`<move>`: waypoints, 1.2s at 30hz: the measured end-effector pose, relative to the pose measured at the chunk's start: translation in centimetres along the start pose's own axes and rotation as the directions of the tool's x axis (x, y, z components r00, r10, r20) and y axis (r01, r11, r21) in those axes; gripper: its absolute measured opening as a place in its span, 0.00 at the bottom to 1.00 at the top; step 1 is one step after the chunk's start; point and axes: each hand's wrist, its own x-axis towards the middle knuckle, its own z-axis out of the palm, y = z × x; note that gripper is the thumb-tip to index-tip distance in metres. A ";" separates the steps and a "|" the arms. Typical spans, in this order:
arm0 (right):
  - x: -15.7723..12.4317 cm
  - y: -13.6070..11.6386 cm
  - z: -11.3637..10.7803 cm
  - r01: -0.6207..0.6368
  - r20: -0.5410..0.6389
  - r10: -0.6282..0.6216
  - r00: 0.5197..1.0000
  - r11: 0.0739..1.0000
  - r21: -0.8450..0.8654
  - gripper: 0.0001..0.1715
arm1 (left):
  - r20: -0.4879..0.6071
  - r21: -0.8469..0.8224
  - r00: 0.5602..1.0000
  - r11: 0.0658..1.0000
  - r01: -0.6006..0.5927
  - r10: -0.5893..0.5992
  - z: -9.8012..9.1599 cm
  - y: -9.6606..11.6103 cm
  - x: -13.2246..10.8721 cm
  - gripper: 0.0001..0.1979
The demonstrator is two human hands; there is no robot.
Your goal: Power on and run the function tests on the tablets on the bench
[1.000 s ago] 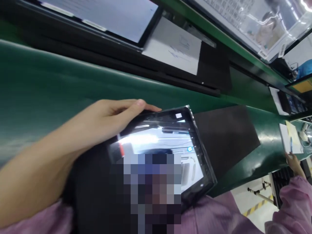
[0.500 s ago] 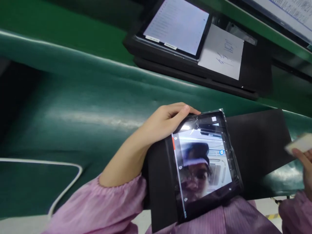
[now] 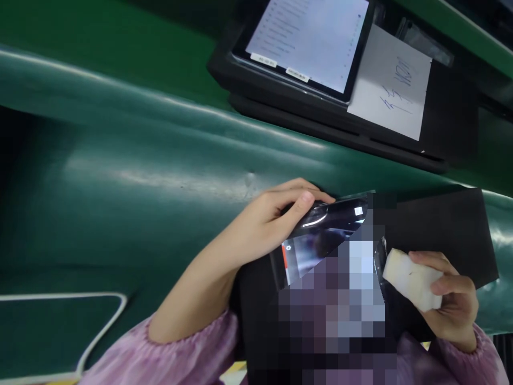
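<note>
A tablet (image 3: 340, 215) with a lit screen and clear film over it lies tilted in front of me; much of its screen is blurred out by large pixels. My left hand (image 3: 286, 214) grips its upper left edge, thumb on the front and fingers over the far edge. In my right hand (image 3: 457, 289) is a white sponge-like block (image 3: 414, 279), pinched between thumb and fingers just beside the tablet's right edge. Black sheet material (image 3: 436, 224) sticks out under and to the right of the tablet.
On the green bench (image 3: 160, 166) beyond, a second tablet (image 3: 306, 43) showing a list rests on black padding (image 3: 452, 117). Beside it lie a paper with handwriting (image 3: 395, 83) and a clear plastic piece (image 3: 427, 43). A white cable (image 3: 102, 326) hangs at lower left.
My right hand has come in from the far right with the white block, up to the tablet's right edge. My left hand stays on the tablet. The view has shifted slightly.
</note>
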 end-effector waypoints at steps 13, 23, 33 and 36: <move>0.7 0.1 0.3 0.010 0.084 -0.006 0.996 0.999 -0.044 0.21 | 0.028 -0.056 0.999 0.998 0.042 -0.041 -0.3 0.0 -0.2 0.26; 0.3 0.9 0.8 -0.005 0.031 0.005 1.000 1.000 0.014 0.22 | -0.177 0.127 0.984 0.992 -0.006 0.029 0.4 0.3 -1.0 0.26; 0.5 1.2 1.3 0.055 0.002 -0.055 0.998 0.998 0.004 0.21 | -0.312 0.524 0.875 0.836 -0.166 0.369 2.5 1.1 -6.5 0.17; 0.4 1.2 1.3 0.054 -0.003 -0.054 0.999 0.999 0.005 0.21 | -0.063 0.619 0.853 0.690 -0.374 0.518 3.6 1.6 -7.7 0.18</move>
